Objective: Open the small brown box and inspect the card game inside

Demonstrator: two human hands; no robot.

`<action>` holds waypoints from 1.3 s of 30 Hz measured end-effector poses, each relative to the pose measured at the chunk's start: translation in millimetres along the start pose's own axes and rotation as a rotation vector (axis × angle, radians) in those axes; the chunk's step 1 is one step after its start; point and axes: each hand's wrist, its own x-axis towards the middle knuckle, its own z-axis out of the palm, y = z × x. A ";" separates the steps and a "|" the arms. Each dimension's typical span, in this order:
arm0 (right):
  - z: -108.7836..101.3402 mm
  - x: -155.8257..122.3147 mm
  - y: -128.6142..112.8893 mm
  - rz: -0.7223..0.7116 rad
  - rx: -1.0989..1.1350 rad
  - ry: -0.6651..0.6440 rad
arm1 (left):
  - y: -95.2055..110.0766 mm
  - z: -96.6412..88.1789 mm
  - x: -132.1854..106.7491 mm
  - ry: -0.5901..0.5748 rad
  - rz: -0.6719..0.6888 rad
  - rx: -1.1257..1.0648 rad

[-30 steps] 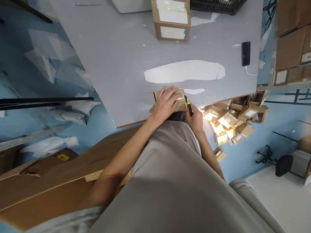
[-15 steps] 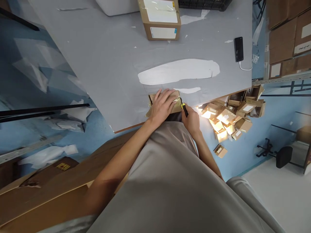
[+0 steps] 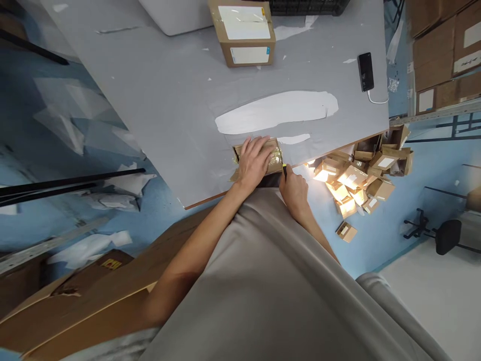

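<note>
A small cardboard box [image 3: 263, 156] wrapped in glossy tape sat at the near edge of the grey table [image 3: 169, 100], pinned flat under the person's left hand [image 3: 254, 163], its fingers spread and pressing on the top rather than curled around anything. The right hand [image 3: 295, 193] was clenched on a yellow-and-black cutter [image 3: 284, 170], its tip at the box's right end; whether the blade had met the tape could not be made out from this angle. The wrapping appeared largely intact, suggesting the opening was at an early stage, with most of the cutting left. Farther back stood a larger labelled carton [image 3: 244, 32], and a phone [image 3: 366, 71] lay on its cable near the far corner. Below the table's edge, a heap of similar small boxes [image 3: 356, 180] lay on the blue floor.
</note>
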 end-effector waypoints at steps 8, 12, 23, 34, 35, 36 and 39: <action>-3.2 0.4 0.4 -0.031 -0.016 0.016 | -1.7 -0.3 -1.3 0.029 0.011 -0.005; -7.2 -2.4 -0.4 -0.050 -0.009 0.026 | -3.6 -0.9 -1.5 0.011 0.017 -0.022; -8.9 19.9 -7.1 -0.062 -0.029 0.065 | 2.2 1.0 -6.1 0.009 0.014 -0.002; -0.9 4.0 9.2 -0.040 -0.049 -0.022 | -0.7 -2.6 -0.1 0.005 -0.005 0.004; -1.3 2.6 10.7 -0.043 -0.037 -0.023 | -0.4 -2.9 0.0 0.004 -0.006 0.007; -2.1 1.2 12.6 -0.049 -0.021 -0.021 | -0.3 -3.6 0.2 0.004 -0.007 0.009; -2.7 2.6 23.7 -0.072 0.063 0.039 | -3.3 -9.1 0.4 0.012 -0.009 0.004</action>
